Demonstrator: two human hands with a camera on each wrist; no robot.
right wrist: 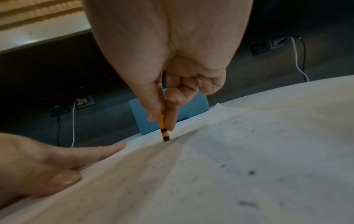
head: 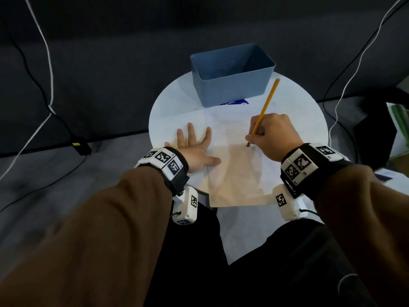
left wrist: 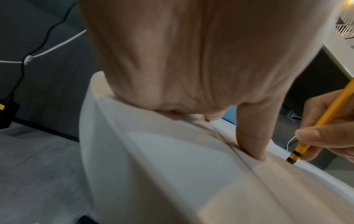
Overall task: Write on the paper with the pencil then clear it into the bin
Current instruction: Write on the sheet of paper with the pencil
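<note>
A white sheet of paper (head: 234, 173) lies on the round white table (head: 168, 107), its near edge hanging over the table's front. My left hand (head: 194, 147) lies flat with spread fingers on the paper's left edge, the thumb (left wrist: 250, 136) pressing the sheet. My right hand (head: 272, 136) grips a yellow pencil (head: 265, 107) near its lower end, and the dark tip (right wrist: 165, 138) touches the paper. The blue bin (head: 232, 74) stands open at the table's far side, beyond both hands.
Black and white cables (head: 44, 63) hang at the left and right over a grey floor. A black power adapter (head: 80, 147) lies on the floor at left. Dark furniture (head: 374, 138) stands to the right of the table. A blue-printed card (head: 234, 103) peeks from under the bin.
</note>
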